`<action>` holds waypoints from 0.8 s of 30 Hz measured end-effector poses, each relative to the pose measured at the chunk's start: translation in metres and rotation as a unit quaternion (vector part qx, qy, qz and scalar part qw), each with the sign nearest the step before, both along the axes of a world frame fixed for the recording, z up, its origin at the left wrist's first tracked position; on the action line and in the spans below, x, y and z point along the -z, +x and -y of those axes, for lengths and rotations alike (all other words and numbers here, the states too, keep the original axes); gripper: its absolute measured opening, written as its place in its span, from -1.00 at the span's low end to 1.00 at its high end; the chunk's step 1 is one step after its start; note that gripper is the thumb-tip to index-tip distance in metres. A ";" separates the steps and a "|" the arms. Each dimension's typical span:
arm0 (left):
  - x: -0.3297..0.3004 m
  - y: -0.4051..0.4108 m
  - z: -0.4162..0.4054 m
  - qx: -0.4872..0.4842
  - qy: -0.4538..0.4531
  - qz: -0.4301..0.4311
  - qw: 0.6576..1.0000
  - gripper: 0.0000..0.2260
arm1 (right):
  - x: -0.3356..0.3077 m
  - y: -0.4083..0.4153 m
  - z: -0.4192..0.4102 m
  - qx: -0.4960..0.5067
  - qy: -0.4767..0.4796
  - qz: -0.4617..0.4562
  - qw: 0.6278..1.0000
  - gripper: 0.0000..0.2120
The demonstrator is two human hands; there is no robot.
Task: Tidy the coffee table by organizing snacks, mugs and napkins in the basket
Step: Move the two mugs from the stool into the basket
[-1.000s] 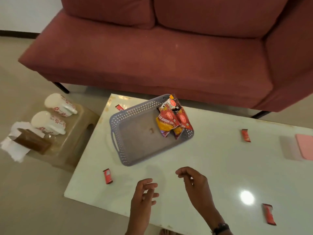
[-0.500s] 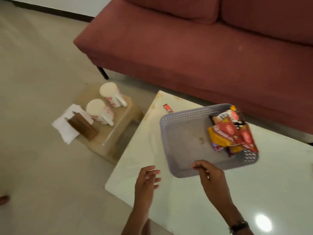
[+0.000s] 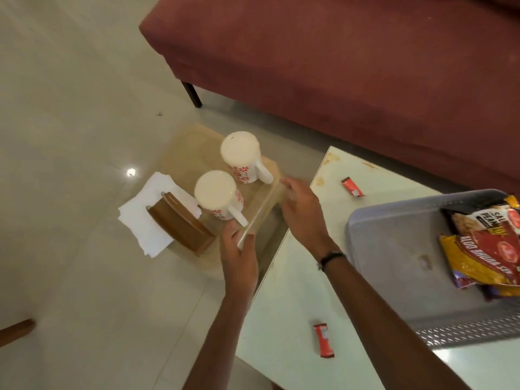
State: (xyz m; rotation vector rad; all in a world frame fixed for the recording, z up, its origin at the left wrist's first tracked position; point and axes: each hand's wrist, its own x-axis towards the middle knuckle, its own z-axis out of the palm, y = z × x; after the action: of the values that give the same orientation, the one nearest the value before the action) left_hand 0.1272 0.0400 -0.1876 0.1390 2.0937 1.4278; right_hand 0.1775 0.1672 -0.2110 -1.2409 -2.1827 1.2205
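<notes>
Left hand (image 3: 239,249) is gripping the near corner of the little see-through stool (image 3: 259,209), thumb on top and fingers curled under its edge. Right hand (image 3: 302,212) is reaching over to the stool's far edge with the fingers loosely spread; it's blurry there, so I can't tell if it's actually got hold of anything. There's a dark band on that wrist.

On the stool sit two white mugs with red flower prints, both upside down, handles pointing toward the worktop: one nearer (image 3: 218,194), one farther back (image 3: 242,157). Just left of the near mug is a brown wooden holder (image 3: 180,223) with white napkins (image 3: 143,218) sticking out over the stool's edge, above the floor (image 3: 70,108).

The grey basket (image 3: 394,249) is on the white worktop (image 3: 295,291) to the right, well apart from the mugs, with a pile of snack packets (image 3: 486,249) in its right end. Two small red bars lie loose on the worktop: one near the far corner (image 3: 351,187), one by the near edge (image 3: 323,340). A dark red sofa (image 3: 337,66) is behind it all.
</notes>
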 end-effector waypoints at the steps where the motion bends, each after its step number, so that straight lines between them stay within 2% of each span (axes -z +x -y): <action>1: 0.001 -0.003 -0.004 -0.003 0.008 0.004 1.000 -0.67 | 0.001 -0.013 -0.005 -0.005 -0.005 0.005 1.000 -0.63; 4: 0.007 -0.013 -0.014 -0.027 0.022 0.018 0.999 -0.69 | 0.006 -0.041 -0.015 -0.020 -0.012 0.005 1.000 -0.60; 9: 0.019 -0.029 -0.019 -0.040 0.024 0.006 0.999 -0.71 | 0.012 -0.052 -0.025 -0.041 -0.047 -0.020 0.998 -0.78; 14: 0.020 -0.034 -0.014 -0.023 0.028 -0.028 0.999 -0.75 | 0.016 -0.043 -0.016 -0.067 -0.059 -0.023 0.996 -0.79; 17: 0.016 -0.035 -0.008 -0.004 0.051 -0.012 0.999 -0.85 | 0.012 -0.028 -0.006 -0.025 -0.079 -0.037 0.996 -0.83; 21: 0.001 -0.024 -0.004 0.034 0.059 -0.015 0.998 -0.73 | -0.012 0.007 0.015 0.096 -0.120 -0.109 0.982 -0.90; 24: -0.015 -0.003 -0.007 0.106 0.074 -0.032 0.991 -0.77 | -0.036 0.048 0.030 0.210 -0.139 -0.158 0.955 -0.79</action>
State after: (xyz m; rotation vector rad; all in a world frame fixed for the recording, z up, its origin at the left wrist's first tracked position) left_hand 0.1241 0.0466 -0.1731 0.4589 1.9562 1.4625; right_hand 0.2253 0.1369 -0.1750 -1.4095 -1.4627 1.4500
